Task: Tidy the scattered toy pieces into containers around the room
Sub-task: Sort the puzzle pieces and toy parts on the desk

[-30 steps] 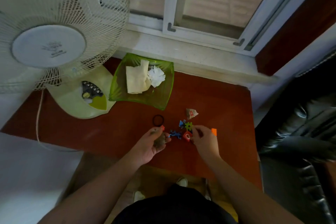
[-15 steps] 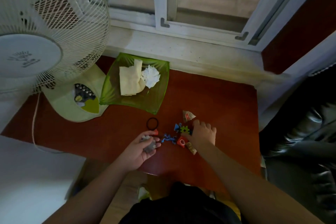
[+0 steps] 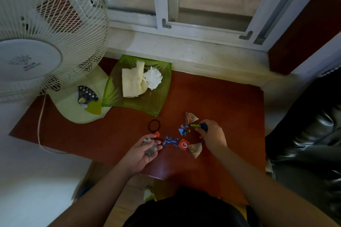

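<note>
Small toy pieces lie scattered on the red-brown table (image 3: 230, 108). My left hand (image 3: 145, 150) is palm up and cups a grey piece (image 3: 150, 146). My right hand (image 3: 212, 135) pinches a yellow-green and dark blue piece (image 3: 199, 125) just above the table. Between the hands lie a blue lizard figure (image 3: 170, 141), a red square piece (image 3: 183, 144), a blue figure piece (image 3: 183, 130) and a small orange piece (image 3: 157, 134). A black ring (image 3: 154, 125) lies further back.
A green dish (image 3: 158, 101) with folded paper and a crumpled tissue sits at the table's back. A standing fan (image 3: 46, 46) fills the left, its base (image 3: 73, 105) on the table. Two mesh pouches (image 3: 191, 117) (image 3: 196, 149) lie by my right hand. A black chair (image 3: 313, 134) stands right.
My right hand moved from resting over the pieces to lifting the yellow-green and blue piece at its fingertips. The left hand kept cupping the grey piece. The camera shifted slightly.
</note>
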{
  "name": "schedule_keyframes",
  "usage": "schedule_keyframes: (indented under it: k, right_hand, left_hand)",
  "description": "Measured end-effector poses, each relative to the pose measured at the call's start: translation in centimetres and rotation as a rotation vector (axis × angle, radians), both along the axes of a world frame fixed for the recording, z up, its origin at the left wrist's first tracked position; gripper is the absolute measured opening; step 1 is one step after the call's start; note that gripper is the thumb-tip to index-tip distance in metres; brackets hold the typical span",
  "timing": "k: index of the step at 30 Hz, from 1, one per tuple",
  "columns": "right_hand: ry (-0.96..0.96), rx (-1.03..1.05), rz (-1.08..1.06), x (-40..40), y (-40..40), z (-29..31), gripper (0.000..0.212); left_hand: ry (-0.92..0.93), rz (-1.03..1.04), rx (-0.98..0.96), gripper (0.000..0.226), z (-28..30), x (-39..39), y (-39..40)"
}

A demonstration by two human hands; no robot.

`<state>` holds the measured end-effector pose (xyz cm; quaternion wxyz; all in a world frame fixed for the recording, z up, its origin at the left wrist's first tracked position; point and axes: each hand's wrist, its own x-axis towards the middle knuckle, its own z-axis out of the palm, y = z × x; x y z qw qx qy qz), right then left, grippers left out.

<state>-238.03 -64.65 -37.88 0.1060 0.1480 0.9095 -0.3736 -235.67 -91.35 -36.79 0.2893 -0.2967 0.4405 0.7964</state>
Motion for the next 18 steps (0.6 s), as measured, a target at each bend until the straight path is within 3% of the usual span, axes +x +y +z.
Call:
schedule_keyframes:
  k: [7, 12, 16, 18]
  right_hand:
    - [-0.007, -0.184, 0.025, -0.1, 0.8, 0.6, 0.009]
    - [-0.113, -0.466, 0.017, 0.1, 0.2, 1.7, 0.012]
    - [-0.187, -0.808, -0.066, 0.2, -0.4, 2.0, 0.019]
    - [-0.202, -0.87, -0.081, 0.0, -0.5, 2.2, 0.023]
  left_hand:
    - [0.006, 0.04, 0.014, 0.019, 0.7, -0.5, 1.0]
    - [0.01, 0.056, 0.001, 0.018, 1.3, -0.4, 1.3]
    - [0.02, 0.068, -0.002, 0.018, 1.6, 0.1, 1.4]
    - [0.029, 0.045, -0.025, 0.018, 1.7, 0.3, 1.5]
